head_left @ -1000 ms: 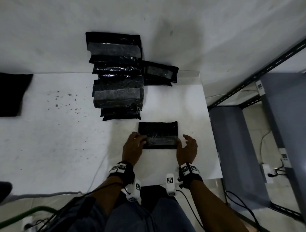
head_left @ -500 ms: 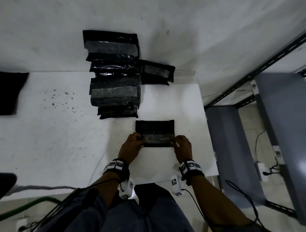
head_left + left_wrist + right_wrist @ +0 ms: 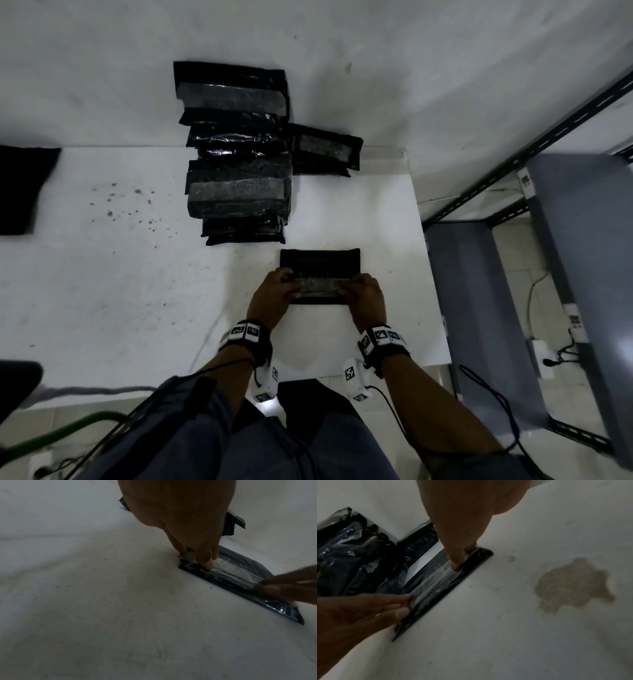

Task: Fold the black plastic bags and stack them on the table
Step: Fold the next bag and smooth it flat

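One flat black plastic bag [image 3: 320, 265], rectangular, glossy, partly folded: lower centre of head view, lying on white table [image 3: 102, 291], just below untidy stack of folded black plastic bags [image 3: 239, 185] at upper centre. Pale shiny strip running along near half, between the two hands.

Left hand [image 3: 272, 294]: at left end of bag, fingertips [image 3: 206, 564] pointed down onto pale strip, thumb at the end edge; appears to pinch the strip. Right hand [image 3: 364, 296]: at right end, same posture, fingertips [image 3: 455, 564] planted on strip, seemingly pinching it. Neither hand released, neither clenched empty.

Handling, judged: very light, thin, limp film; no stiffness of its own, likely to spring open from a crease unless pressed. Surface slick, liable to slide on table under one-sided push. Not fragile, though may tear if stretched.

Hold points, judged: both short ends at once, near corners, thumb under and fingers over; flatten crease with fingers before lifting to stack.

Also noted: brownish stain on table [image 3: 573, 584], right of right-wrist view; grey metal shelving [image 3: 548, 274], right of head view.
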